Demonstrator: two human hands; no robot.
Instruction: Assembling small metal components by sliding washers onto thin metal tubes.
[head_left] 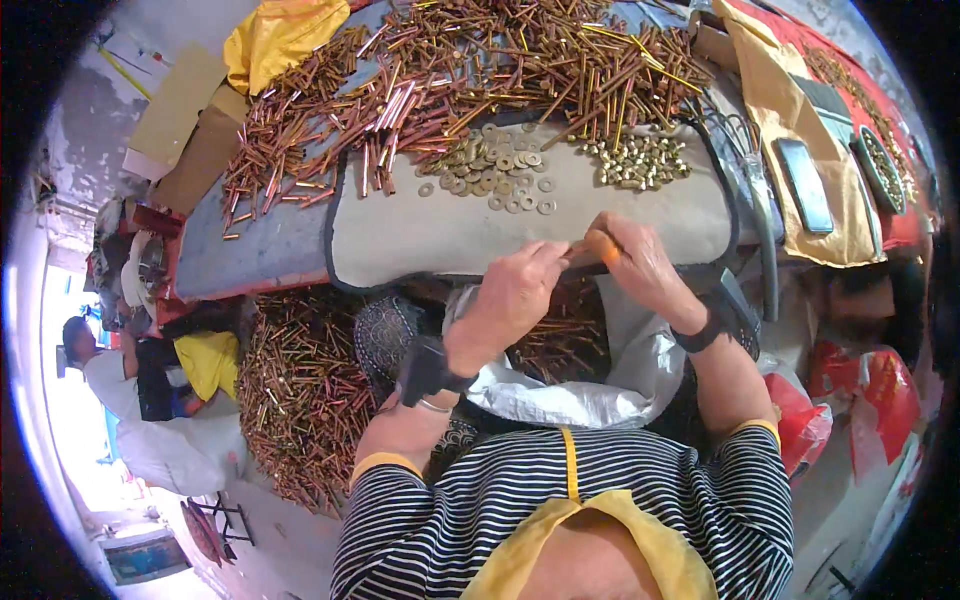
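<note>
Over the near edge of the grey mat (430,235), my two hands meet with fingers closed. Between them shows a short stretch of a coppery rod (577,252), mostly hidden by the fingers. My left hand (515,295) pinches its left end. On its right end, my right hand (640,262) is closed, with an orange cover (602,247) on one finger. Just beyond, flat metal washers (500,170) lie in a loose heap. Right of them is a pile of small brass-coloured nuts (643,162). Long coppery rods (440,80) are heaped across the table behind.
A white sack (570,400) of rods lies open below my hands. More rods (300,400) fill a heap at lower left. A phone (803,185) rests on brown paper at right, near a green tray (880,172). Another person (120,390) is at far left.
</note>
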